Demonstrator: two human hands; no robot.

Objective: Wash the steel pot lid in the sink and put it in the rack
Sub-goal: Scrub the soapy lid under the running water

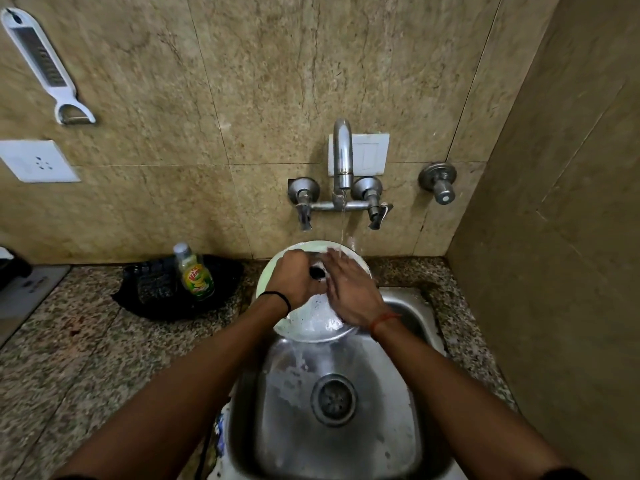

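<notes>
The round steel pot lid [311, 322] is held tilted above the back of the steel sink [398, 427], under the running tap [342, 157]. A thin stream of water falls onto its far edge. My left hand [292, 280] is closed around the lid's black knob [317, 271] at the centre. My right hand [349, 289] lies flat on the lid's wet surface beside the knob, fingers spread. Water runs off the lid's lower rim into the basin. No rack is in view.
A dish-soap bottle [195, 273] stands on a black tray [166, 303] on the granite counter [86, 341] left of the sink. A peeler [41, 60] and a socket [38, 161] are on the wall. A side wall [561, 237] closes the right.
</notes>
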